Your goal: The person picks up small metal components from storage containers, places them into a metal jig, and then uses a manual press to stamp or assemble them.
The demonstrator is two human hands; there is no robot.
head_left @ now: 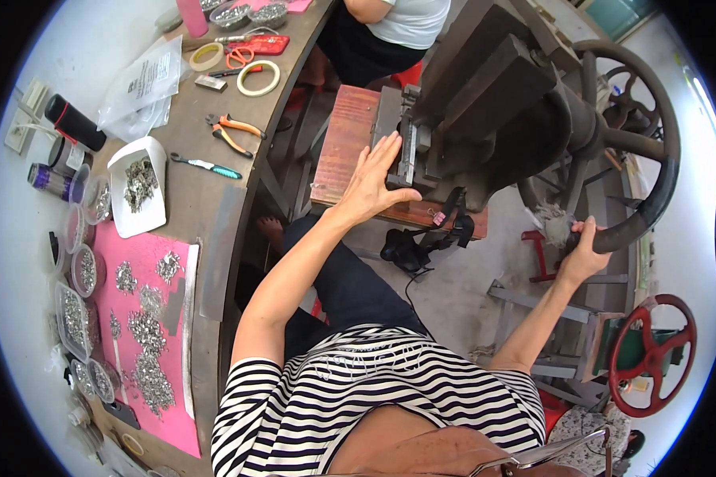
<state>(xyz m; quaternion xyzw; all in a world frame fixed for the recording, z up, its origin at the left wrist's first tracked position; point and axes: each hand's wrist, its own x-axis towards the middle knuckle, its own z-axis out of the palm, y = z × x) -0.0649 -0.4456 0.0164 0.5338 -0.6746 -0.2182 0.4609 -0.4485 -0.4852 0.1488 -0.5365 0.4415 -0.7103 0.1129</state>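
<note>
My left hand lies with its fingers stretched out and thumb spread, at the near left edge of a metal fixture on the press bed. Whether a small part sits under the fingertips cannot be made out. Above the fixture rises the dark body of a hand-operated press. My right hand is wrapped around the lower rim of its large black handwheel. The press stands on a reddish wooden bench top.
On the left table lie orange-handled pliers, tape rolls and a white tray of metal pieces. More pieces cover a pink sheet. A black strapped device hangs by the bench. A red handwheel stands right; another person sits ahead.
</note>
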